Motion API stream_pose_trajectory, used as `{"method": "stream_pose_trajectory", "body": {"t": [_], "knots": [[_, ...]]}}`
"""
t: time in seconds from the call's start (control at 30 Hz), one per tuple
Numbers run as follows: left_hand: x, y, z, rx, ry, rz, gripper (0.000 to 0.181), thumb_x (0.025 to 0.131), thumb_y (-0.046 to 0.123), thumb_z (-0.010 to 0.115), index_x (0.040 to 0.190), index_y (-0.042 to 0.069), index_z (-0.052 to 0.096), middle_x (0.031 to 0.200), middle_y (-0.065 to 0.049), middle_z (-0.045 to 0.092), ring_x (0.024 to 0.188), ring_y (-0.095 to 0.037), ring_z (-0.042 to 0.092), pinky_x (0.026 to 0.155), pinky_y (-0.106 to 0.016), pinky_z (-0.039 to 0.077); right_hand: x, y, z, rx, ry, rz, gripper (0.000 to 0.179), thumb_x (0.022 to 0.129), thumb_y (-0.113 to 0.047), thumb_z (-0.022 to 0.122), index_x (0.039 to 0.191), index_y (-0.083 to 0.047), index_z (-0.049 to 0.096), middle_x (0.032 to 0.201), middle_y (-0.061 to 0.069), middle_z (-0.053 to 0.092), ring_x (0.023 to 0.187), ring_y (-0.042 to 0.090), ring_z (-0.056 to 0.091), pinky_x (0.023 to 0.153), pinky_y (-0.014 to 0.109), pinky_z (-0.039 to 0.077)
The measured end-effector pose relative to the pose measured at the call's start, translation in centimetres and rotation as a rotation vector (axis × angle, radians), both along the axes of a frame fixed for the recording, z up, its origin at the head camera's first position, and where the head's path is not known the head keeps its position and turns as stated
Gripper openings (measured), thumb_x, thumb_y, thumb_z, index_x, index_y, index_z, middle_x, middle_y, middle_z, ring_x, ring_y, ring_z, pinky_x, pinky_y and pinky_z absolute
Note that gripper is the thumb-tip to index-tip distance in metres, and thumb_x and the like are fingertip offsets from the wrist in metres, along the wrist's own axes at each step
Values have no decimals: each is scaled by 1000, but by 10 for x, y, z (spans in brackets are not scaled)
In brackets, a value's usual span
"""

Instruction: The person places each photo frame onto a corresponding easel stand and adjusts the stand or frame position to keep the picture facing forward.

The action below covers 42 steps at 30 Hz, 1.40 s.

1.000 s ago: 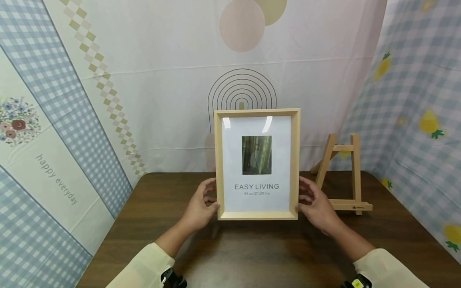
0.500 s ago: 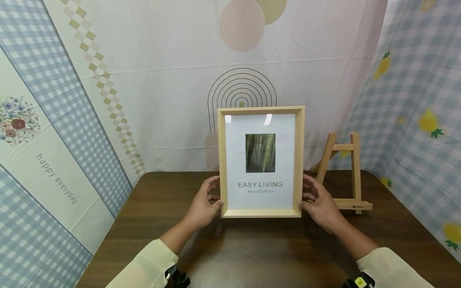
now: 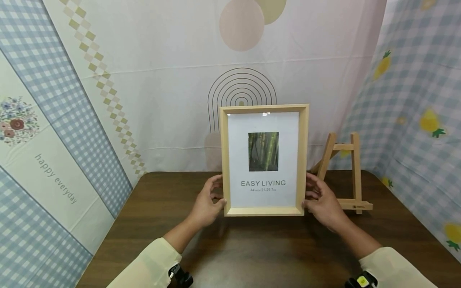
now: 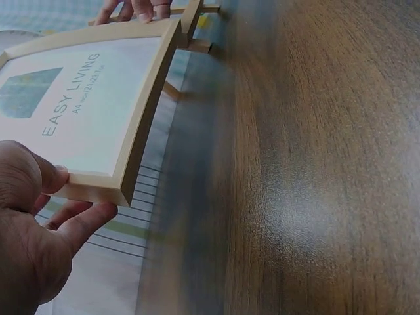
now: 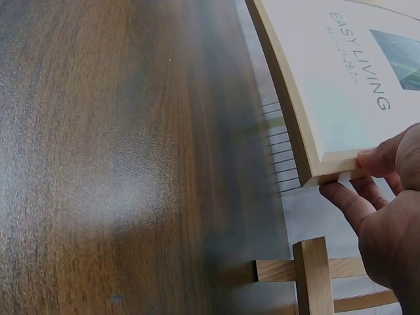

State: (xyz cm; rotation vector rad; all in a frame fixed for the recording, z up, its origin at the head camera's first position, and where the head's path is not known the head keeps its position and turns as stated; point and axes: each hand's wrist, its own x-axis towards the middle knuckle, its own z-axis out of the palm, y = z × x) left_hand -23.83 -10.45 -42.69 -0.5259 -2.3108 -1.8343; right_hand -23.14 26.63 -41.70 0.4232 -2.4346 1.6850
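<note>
Both hands hold a light wooden picture frame (image 3: 264, 211) upright, its front towards me, with a bamboo picture and the words EASY LIVING on its sheet. My left hand (image 3: 206, 202) grips the lower left side, thumb on the front edge and fingers behind. On the opposite side my right hand (image 3: 325, 204) pinches the lower right edge the same way. In both wrist views the frame's bottom edge hangs above the table. A small wooden easel (image 3: 356, 172) stands to the right, partly hidden behind the right hand and the frame.
The dark brown wooden table (image 3: 162, 192) reaches back to a pale printed cloth (image 3: 173, 100) hung behind it. Checked blue cloth (image 3: 414, 160) with a fruit print hangs along the right side, close to the easel. Another checked cloth (image 3: 54, 80) lines the left.
Both hands have carried the picture frame a short way to the right and slightly up, nearer the easel. Their grip looks the same, and the easel has not moved.
</note>
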Motion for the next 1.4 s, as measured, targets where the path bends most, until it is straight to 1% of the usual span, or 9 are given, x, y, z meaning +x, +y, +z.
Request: {"method": "stream_pose_trajectory", "body": {"t": [0.2, 0.3, 0.43, 0.5, 0.63, 0.73, 0.87, 1.07, 1.4], "knots": [[0, 5, 2, 5, 19, 5, 74, 86, -21, 66, 148, 12, 43, 131, -19, 59, 95, -35, 66, 68, -32, 59, 1, 2, 1, 5, 0, -3, 87, 86, 19, 64, 160, -5, 25, 147, 29, 43, 121, 46, 54, 78, 28, 58], [10, 9, 15, 3, 31, 4, 70, 86, -22, 64, 146, 7, 43, 129, -23, 59, 95, -39, 66, 70, -32, 58, 1, 4, 1, 8, 1, -3, 88, 86, 20, 64, 161, -5, 25, 147, 29, 43, 121, 46, 53, 78, 28, 58], [21, 12, 30, -7, 19, 1, 67, 86, -24, 63, 145, 0, 42, 127, -27, 58, 96, -45, 65, 71, -31, 58, 0, 5, 1, 9, 1, -4, 88, 87, 19, 64, 161, -6, 24, 147, 28, 42, 121, 46, 53, 79, 28, 58], [17, 13, 25, -16, 11, -1, 69, 86, -24, 63, 146, 1, 41, 128, -27, 58, 96, -45, 65, 71, -31, 58, 1, 6, 2, 14, 1, -8, 87, 88, 19, 64, 161, -6, 24, 148, 29, 42, 121, 46, 53, 78, 28, 58], [5, 13, 11, -22, 15, -10, 72, 87, -22, 64, 149, 5, 39, 132, -26, 57, 98, -43, 65, 70, -33, 59, 2, 9, 2, 34, 10, -24, 87, 88, 18, 64, 161, -6, 24, 147, 29, 42, 121, 46, 54, 77, 28, 59], [1, 12, 6, -18, 25, -21, 73, 88, -19, 66, 150, 10, 39, 133, -23, 56, 99, -39, 65, 72, -33, 59, 2, 10, 3, 44, 22, -29, 86, 88, 18, 64, 161, -6, 24, 146, 29, 43, 120, 46, 55, 77, 28, 59], [0, 12, 5, -19, 28, -37, 73, 90, -17, 66, 150, 14, 39, 134, -20, 56, 99, -36, 66, 74, -34, 60, 1, 11, 3, 47, 33, -27, 86, 88, 19, 64, 161, -5, 25, 145, 28, 44, 118, 46, 56, 77, 28, 59], [-1, 13, 5, -46, 17, -40, 73, 92, -14, 66, 151, 19, 38, 135, -17, 56, 100, -33, 66, 74, -33, 60, 0, 14, 5, 33, 28, -18, 87, 88, 19, 62, 161, -5, 23, 146, 30, 42, 119, 46, 55, 76, 30, 59], [-4, 17, 7, -39, 10, -37, 73, 91, -15, 65, 151, 18, 38, 134, -16, 56, 98, -31, 66, 72, -33, 60, -1, 16, 6, 48, 55, -29, 86, 87, 19, 63, 161, -2, 23, 145, 31, 42, 118, 47, 56, 75, 31, 60]]}}
